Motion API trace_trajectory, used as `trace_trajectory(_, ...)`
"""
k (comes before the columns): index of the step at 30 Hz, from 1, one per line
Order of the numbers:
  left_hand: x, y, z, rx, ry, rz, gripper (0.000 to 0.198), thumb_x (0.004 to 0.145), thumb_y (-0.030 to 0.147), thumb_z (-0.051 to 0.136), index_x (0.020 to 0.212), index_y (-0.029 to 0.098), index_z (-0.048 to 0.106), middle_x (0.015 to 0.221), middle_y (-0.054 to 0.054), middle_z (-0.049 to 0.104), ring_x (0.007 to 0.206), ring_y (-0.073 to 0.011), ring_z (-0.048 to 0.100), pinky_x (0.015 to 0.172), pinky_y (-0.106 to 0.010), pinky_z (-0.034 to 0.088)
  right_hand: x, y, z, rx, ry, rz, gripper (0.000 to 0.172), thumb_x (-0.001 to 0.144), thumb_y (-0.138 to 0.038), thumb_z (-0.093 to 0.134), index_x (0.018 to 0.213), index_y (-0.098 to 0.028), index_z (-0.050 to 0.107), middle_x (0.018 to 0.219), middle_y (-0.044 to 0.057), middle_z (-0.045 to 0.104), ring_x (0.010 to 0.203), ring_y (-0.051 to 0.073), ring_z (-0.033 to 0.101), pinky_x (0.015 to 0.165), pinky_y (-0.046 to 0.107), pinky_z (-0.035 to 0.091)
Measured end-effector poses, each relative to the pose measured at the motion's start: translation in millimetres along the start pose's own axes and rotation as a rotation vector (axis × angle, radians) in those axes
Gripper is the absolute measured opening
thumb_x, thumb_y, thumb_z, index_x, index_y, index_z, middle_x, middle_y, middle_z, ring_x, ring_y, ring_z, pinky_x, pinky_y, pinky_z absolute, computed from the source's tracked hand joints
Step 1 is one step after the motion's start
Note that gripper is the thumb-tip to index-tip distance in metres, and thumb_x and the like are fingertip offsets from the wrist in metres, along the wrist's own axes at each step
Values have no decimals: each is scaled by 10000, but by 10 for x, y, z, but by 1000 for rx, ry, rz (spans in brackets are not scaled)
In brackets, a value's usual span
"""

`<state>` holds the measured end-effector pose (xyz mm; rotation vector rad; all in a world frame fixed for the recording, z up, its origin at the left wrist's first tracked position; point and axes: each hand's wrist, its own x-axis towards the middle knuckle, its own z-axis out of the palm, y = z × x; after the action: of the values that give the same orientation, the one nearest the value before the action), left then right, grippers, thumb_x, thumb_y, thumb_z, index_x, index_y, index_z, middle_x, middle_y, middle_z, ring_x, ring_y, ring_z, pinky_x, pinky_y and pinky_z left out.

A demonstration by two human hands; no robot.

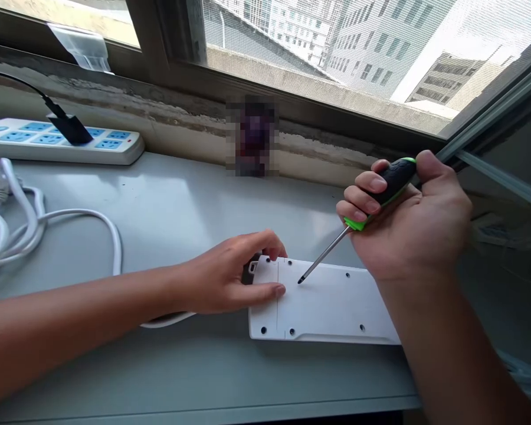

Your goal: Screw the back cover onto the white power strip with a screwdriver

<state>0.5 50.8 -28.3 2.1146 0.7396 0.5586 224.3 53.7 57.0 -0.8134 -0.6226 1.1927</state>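
A white power strip [327, 304] lies with its underside up on the desk, several dark screw holes along its edges. My left hand [243, 274] grips its left end, thumb flat on the underside and fingers curled over the far edge. In my right hand [407, 218], the fingers are wrapped around the black and green handle of a screwdriver [325, 255]. Its shaft slants down to the left, and the tip is over the underside, below the upper-left screw hole; I cannot tell if it touches. My right wrist hides the strip's right end.
A second power strip [115, 156] with a black plug [73, 130] stands at the back left. White cable [26, 230] lies coiled on the grey desk [159, 195] and runs behind my left forearm. A window frame [248, 77] and a blurred dark item [253, 136] line the back.
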Motion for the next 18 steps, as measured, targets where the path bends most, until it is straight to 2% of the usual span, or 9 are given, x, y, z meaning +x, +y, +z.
trace_trajectory(2,-2,7,-3,-1,-5,-23,358,954,469,708,1187,222,596,1071,-50,693,785,-154,609,595,-236,477,11,4,-3,4,-1,-5,367,961,-498,454,801,-178,537,627,-46,408,467,63,304,426,237,260)
trace_trajectory(5,7,4,-10,27,-14,14,352,972,456,689,1230,224,629,1101,-60,694,849,-174,625,669,-254,499,-6,-2,-8,24,-68,-24,396,983,-503,465,797,-167,560,645,-34,422,484,62,332,439,237,299)
trace_trajectory(9,29,-12,-9,38,-14,54,319,980,442,666,1210,222,665,1139,-78,702,934,-203,637,751,-273,518,-140,-36,0,37,-306,-46,422,999,-552,549,822,-173,601,698,-16,437,544,77,381,484,251,360)
trace_trajectory(12,34,-11,1,41,5,68,322,969,435,666,1211,222,668,1122,-69,713,928,-206,643,776,-279,530,-281,-59,31,-4,-460,26,478,1092,-550,432,843,-185,616,717,-7,467,572,91,400,522,267,411)
trace_trajectory(15,23,-1,13,48,33,78,332,967,441,670,1212,216,675,1116,-73,721,964,-222,657,828,-295,547,-394,-55,83,-49,-581,103,510,1124,-547,372,850,-196,619,715,-7,513,585,97,445,563,278,451)
trace_trajectory(18,13,1,28,40,50,85,323,972,452,666,1191,215,686,1078,-69,731,952,-227,672,835,-301,562,-474,-38,128,-73,-655,125,490,1115,-555,409,831,-205,603,687,-16,529,567,98,471,561,276,447)
